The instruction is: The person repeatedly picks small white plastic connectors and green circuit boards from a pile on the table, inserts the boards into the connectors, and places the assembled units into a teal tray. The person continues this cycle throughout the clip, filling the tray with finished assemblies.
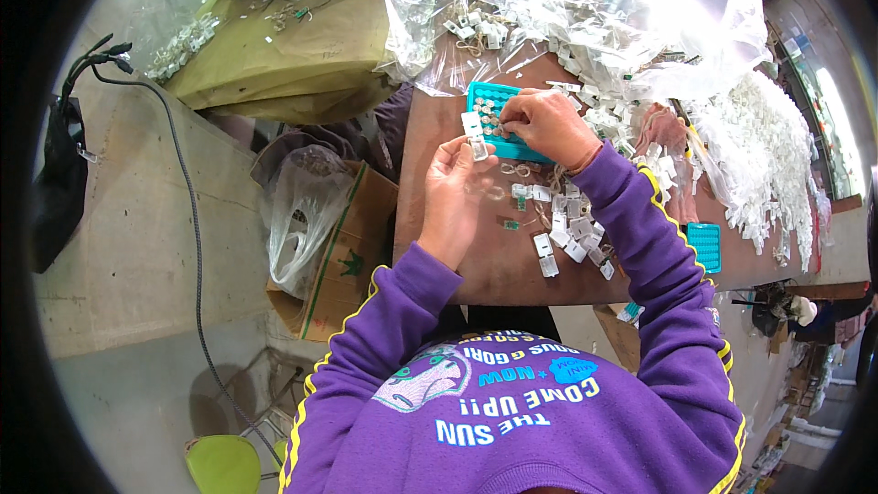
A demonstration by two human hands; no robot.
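Note:
A small white hinged plastic case (475, 135) is pinched between the thumb and fingers of my left hand (448, 197), its two halves swung apart. Just right of it, my right hand (553, 128) reaches over a teal tray (521, 148) with its fingertips pressed together inside. Whatever those fingertips hold, if anything, is too small to make out. Several small round metallic pieces (487, 112) lie in the tray. Close below my hands on the brown table (489, 261) are several white cases (576, 229) and a small green circuit board (510, 224).
Large heaps of white plastic parts (754, 160) and clear plastic sheeting (640, 9) cover the table's far and right sides. A second teal tray (703, 247) lies at the right edge. To the left stands a cardboard box (361, 247) with a plastic bag (306, 220).

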